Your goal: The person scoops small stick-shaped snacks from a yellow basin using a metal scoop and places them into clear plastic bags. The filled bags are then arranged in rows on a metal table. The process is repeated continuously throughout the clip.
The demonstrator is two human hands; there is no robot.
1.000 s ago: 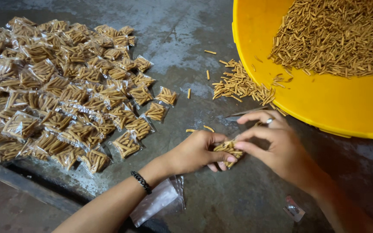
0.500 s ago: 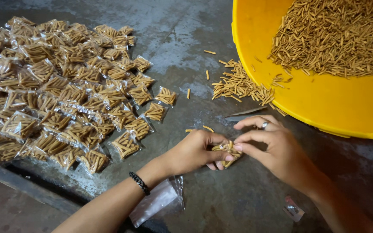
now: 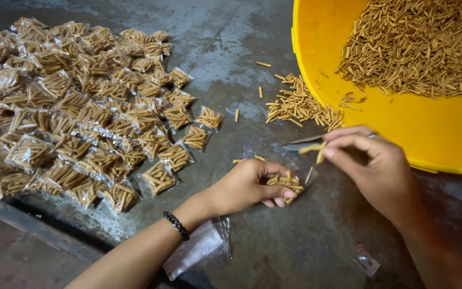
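From the head camera I look down on a grey, mottled concrete floor [image 3: 231,64]. My left hand [image 3: 249,184] is curled around a small clear plastic packet [image 3: 290,182], partly filled with short, thin, golden-brown snack sticks; the thumb and fingers pinch it with its mouth facing right, and it rests low, close to the floor. My right hand [image 3: 375,166] sits just to the right of the packet, near it but not touching, with thumb and forefinger pinched shut on a few loose sticks [image 3: 316,151] held just above and to the right of the packet's mouth; the other fingers are loosely bent. A ring shows on one finger. Just beyond this hand lies a thin metal blade [image 3: 300,143], flat on the floor. Farther back, a small heap of spilled sticks [image 3: 298,104] lies against the rim of a large yellow tub [image 3: 418,134], which holds a big mound of the same sticks. To the left, well apart from both hands, a wide spread of filled packets [image 3: 81,112] covers the floor. A black beaded bracelet [image 3: 176,225] circles my left wrist, and a stack of empty clear bags [image 3: 199,246] lies under that forearm.
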